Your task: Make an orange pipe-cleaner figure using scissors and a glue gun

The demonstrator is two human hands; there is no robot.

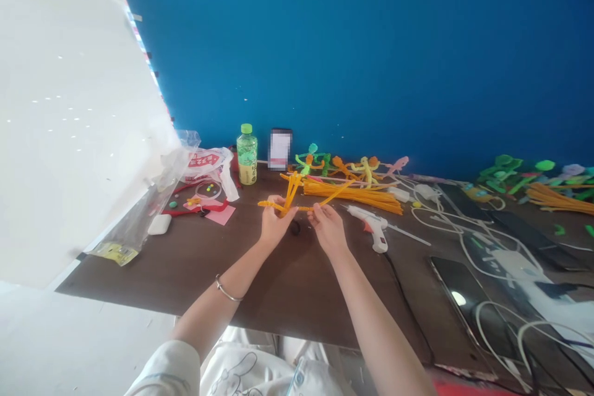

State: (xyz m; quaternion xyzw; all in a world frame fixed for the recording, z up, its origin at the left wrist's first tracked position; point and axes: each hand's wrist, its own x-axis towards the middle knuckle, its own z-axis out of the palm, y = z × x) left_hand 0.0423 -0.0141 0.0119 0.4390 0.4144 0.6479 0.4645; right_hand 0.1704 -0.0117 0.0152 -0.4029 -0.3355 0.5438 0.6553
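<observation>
Orange pipe cleaners (pixel 292 190) stand up in a small fan from my left hand (pixel 275 226), whose fingers are closed round their lower part. One orange strand runs sideways between the hands, with a free end pointing left past my left fingers. My right hand (pixel 327 228) pinches that strand, and a longer piece slants up and right from it. Both hands are just above the brown table. Right behind them lies a thick bundle of orange pipe cleaners (pixel 357 192). To the right of my right hand rests a white hot glue gun (pixel 374 226) with a glue stick at its back.
A green-capped drink bottle (pixel 247 158) and a phone (pixel 280 148) stand by the blue wall. Bent pipe-cleaner figures (pixel 366 167) line the back. Plastic bags (pixel 208 164) and a white case (pixel 159 224) are left; a tablet-like device (pixel 464 297) and tangled cables lie right.
</observation>
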